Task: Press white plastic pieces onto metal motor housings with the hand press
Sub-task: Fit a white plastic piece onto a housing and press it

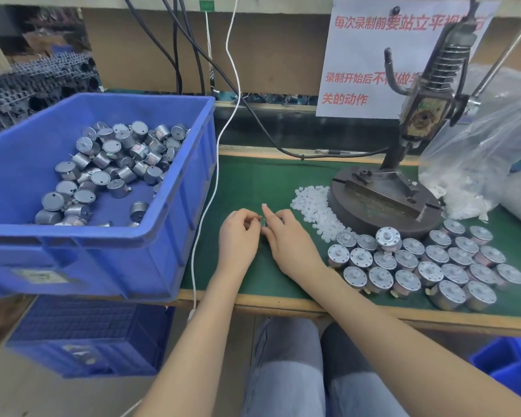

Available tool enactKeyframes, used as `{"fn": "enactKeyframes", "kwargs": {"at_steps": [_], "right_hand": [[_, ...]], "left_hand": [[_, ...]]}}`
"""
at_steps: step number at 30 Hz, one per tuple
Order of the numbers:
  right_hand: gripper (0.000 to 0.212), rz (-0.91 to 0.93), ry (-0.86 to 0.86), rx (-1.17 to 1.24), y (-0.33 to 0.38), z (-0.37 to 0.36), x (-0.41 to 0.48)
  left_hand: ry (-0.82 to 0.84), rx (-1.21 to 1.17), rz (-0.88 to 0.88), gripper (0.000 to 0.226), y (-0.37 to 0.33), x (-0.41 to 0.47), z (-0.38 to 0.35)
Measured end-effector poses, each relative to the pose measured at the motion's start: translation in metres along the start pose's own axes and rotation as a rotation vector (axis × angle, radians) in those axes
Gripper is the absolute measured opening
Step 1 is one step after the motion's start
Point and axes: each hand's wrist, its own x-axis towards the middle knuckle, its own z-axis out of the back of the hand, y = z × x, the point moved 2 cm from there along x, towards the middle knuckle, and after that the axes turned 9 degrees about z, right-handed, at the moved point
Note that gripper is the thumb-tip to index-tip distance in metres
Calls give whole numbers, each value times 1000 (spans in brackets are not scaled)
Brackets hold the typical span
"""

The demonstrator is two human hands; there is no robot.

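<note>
The left hand (238,233) and right hand (286,236) pinch a mostly hidden motor (263,221) together, and the tiny white piece (264,206) on a fingertip may slip off.

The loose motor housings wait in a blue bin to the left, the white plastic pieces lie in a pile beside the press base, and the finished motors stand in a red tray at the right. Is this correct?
Not quite. The finished motors stand directly on the green mat, not in a red tray; the head view shows none. The rest holds: loose housings in the blue bin at the left, white plastic pieces beside the press base.

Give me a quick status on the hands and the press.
Left hand and right hand together, pinching a small part. Hand press base bare. Nothing blocking.
</note>
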Motion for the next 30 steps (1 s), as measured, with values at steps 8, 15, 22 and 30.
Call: {"fn": "enactKeyframes", "kwargs": {"at_steps": [8, 15, 22, 30], "right_hand": [[32, -131, -138, 141, 4, 19, -19], [19, -136, 115, -9, 23, 44, -20], [38, -315, -122, 238, -22, 121, -10], [34, -461, -355, -11, -120, 154, -11]], "left_hand": [[11, -43, 33, 15, 1, -3, 2], [12, -40, 56, 15, -2, -2, 4], [-20, -41, 41, 15, -1, -2, 2], [-66, 261, 19, 10, -9, -1, -10]]}}
